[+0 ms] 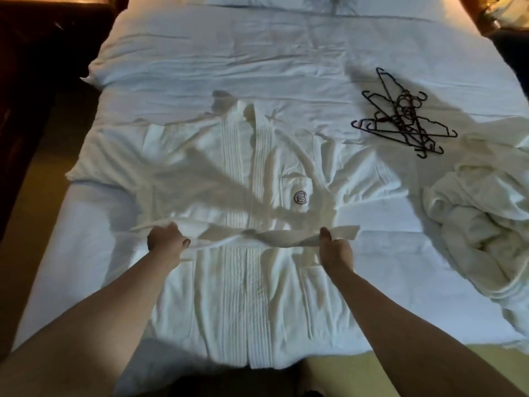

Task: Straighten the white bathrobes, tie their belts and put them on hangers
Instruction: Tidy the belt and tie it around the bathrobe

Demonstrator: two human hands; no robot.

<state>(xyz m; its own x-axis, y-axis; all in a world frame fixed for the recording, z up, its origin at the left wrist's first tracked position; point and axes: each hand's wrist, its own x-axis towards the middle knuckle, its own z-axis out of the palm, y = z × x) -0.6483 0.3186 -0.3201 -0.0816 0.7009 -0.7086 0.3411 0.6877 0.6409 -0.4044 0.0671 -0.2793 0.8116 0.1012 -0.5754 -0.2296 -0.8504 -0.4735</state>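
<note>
You have one white bathrobe (246,202) spread flat, front up, across the middle of the bed (200,53), its hem reaching the foot edge nearest you and its collar pointing toward the pillows; the front panels are closed and lie fairly smooth, so the straightening of this one looks largely done. You are on the belt (257,240) now: your left hand (166,239) is curled round the belt's left end and your right hand (333,247) pinches the right end between thumb and fingers, and the two ends are drawn out sideways with what looks like a first crossing or knot at the waist, over the centre placket. Whether that knot is finished I cannot tell; it looks like a single wrap being pulled snug, so a second tie or a bow may be left. No hanger is in the robe yet. The dark hangers (403,118) lie in a tangled pile toward the right side of the bed, well apart from the robe, and you will have to work one free. At the bed's right edge sits a crumpled heap of white bathrobes (483,219), not straightened, tied or hung, so most of the task lies ahead.
</note>
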